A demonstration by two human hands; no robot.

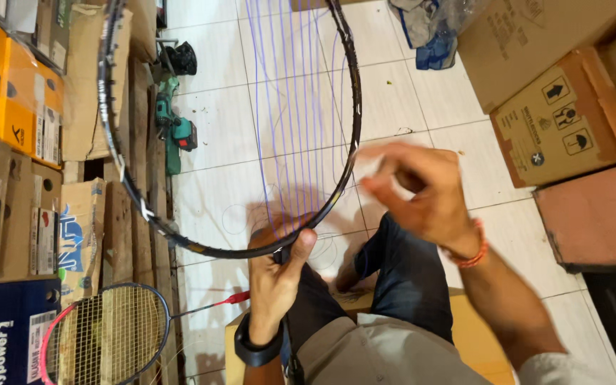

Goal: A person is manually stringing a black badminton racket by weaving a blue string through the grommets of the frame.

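Overhead, looking down. Floor of pale tile, boxes stacked along both sides.

Dark racket frame is the largest thing in hand: oval head held above the tile, long axis running away from the person toward the top edge, throat end at the lap. Top of the head is cut off by the picture's edge. Only upright purple strings are in, running along the long axis; they are thin, and I cannot count them exactly. Loose string loops lie faint on the floor beneath, hard to trace.

Cardboard boxes: two clear on the right, the nearer brown box bearing handling symbols; the left stack is too crowded and cropped to count.

Second racket, one only, fully strung, blue and pink rim, lies on the floor at lower left; its shaft points right and its grip is hidden behind the wrist.

One green power tool on the tile by the left stack.

Left hand, dark band at the wrist, is clamped on the frame's bottom curve, thumb over the rim. Right hand, orange thread at the wrist, is blurred; fingers look bunched near the frame's right edge, but whether they pinch string I cannot tell.
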